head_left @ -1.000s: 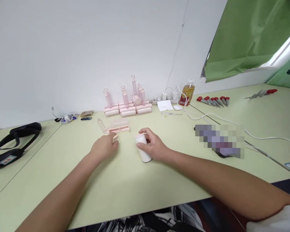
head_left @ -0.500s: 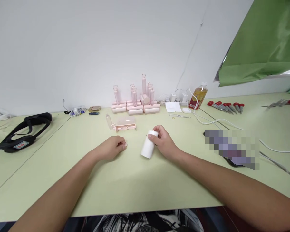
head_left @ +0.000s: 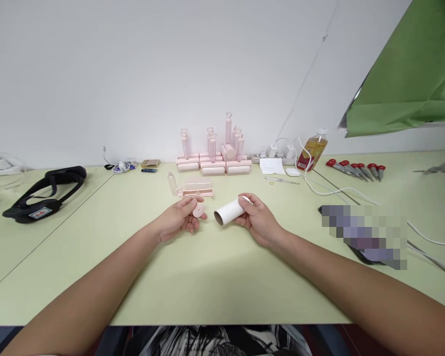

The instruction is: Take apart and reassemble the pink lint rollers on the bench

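The pale green table [head_left: 215, 282] ran out from the near edge, and both bare forearms reached forward over it. The left hand [head_left: 178, 220] had its fingers curled around a small pink cap [head_left: 199, 211], pinched at the fingertips just above the tabletop. Just to its right, the right hand [head_left: 257, 220] had its fingers closed on the far end of a white paper roll [head_left: 229, 211], which lay nearly level with its open end turned toward the cap; the two parts were near each other but apart. Beyond the hands a clear-lidded pink case [head_left: 197, 188] lay on the table with a clear tube [head_left: 172, 183] just beside it on the left. Off to the left sat a black headset [head_left: 40, 195]. To the right a white cable [head_left: 356, 195] trailed across the surface. Farther back, against the white wall, stood a cluster of pink rollers [head_left: 215, 153], with a bottle of amber liquid [head_left: 311, 151] and a row of red-handled screwdrivers [head_left: 356, 169] to its right. A green sheet [head_left: 411, 74] hung at the upper right.
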Motion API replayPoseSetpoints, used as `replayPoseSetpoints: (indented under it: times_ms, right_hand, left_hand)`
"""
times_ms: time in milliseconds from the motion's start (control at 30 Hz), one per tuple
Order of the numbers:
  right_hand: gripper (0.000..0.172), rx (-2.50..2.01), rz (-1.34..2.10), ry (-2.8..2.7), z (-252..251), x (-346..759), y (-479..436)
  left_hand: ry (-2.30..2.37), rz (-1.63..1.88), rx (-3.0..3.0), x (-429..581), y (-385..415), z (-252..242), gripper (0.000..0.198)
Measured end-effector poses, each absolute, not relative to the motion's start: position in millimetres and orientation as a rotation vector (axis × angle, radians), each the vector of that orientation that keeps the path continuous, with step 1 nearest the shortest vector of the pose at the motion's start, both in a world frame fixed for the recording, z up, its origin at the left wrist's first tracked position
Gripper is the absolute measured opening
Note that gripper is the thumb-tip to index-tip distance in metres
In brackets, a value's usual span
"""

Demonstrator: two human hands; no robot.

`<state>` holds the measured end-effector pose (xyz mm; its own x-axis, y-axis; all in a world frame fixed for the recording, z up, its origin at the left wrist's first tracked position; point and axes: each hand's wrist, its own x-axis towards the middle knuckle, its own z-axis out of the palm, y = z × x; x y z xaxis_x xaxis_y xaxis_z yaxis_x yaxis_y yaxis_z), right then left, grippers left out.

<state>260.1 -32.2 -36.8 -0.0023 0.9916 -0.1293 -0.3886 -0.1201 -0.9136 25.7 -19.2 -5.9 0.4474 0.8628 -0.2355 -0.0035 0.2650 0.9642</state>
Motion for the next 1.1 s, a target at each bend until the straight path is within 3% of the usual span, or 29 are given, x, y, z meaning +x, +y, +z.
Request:
replayPoseSetpoints:
  times_ms: [367, 667, 833, 1100]
  right_hand:
    - [0.025, -1.026, 1.488, -0.817, -34, 257, -35]
    - [0.028, -1.039, 1.482, -0.851, -38, 258, -34]
    - [0.032, -1.020, 1.468, -0.862, -39, 257, -34]
    - [0.035, -1.011, 1.472, -0.858, -37, 257, -36]
  left_hand:
    - [0.935, 0.786, 1.161, 28, -16, -12, 0.048]
    - [1.001, 0.732, 1.449, 34, -23, -20, 0.034]
    - [0.987, 0.715, 1.667, 36, -29, -23, 0.052]
    - [0.994, 0.716, 1.960, 39, -34, -21, 0.043]
